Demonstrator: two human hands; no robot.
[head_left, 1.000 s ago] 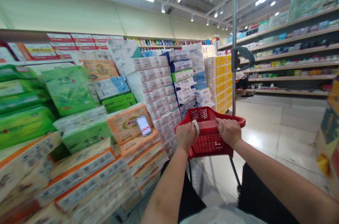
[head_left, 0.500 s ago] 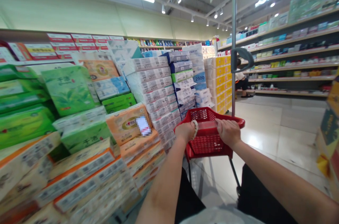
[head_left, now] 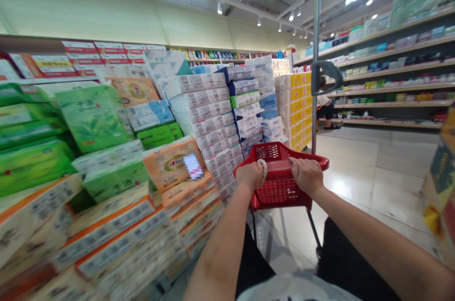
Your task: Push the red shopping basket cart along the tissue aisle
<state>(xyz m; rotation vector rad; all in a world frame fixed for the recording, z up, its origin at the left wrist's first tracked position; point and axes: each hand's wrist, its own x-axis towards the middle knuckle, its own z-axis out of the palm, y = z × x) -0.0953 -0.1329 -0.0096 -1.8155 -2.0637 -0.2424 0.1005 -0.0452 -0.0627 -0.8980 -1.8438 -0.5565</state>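
A red shopping cart (head_left: 275, 191) with a mesh basket stands in front of me in a shop aisle. Both my hands grip its near handle bar. My left hand (head_left: 250, 175) holds the left end, with a white band showing by its fingers. My right hand (head_left: 306, 175) holds the bar a little right of centre. A grey upright pole (head_left: 314, 54) with a dark loop rises from the cart's far right side. The basket looks empty from here.
Stacks of packaged tissue and paper rolls (head_left: 106, 159) crowd the left side, close to the cart. Taller stacks (head_left: 245, 102) and yellow boxes (head_left: 298, 106) stand ahead. Shelves of goods (head_left: 391, 78) line the right. A person (head_left: 324, 109) crouches far ahead. Pale tiled floor (head_left: 362, 168) runs forward.
The cart and my hands have edged slightly forward along the aisle. My left hand has shifted its grip a little on the bar. Nothing was picked up or let go.
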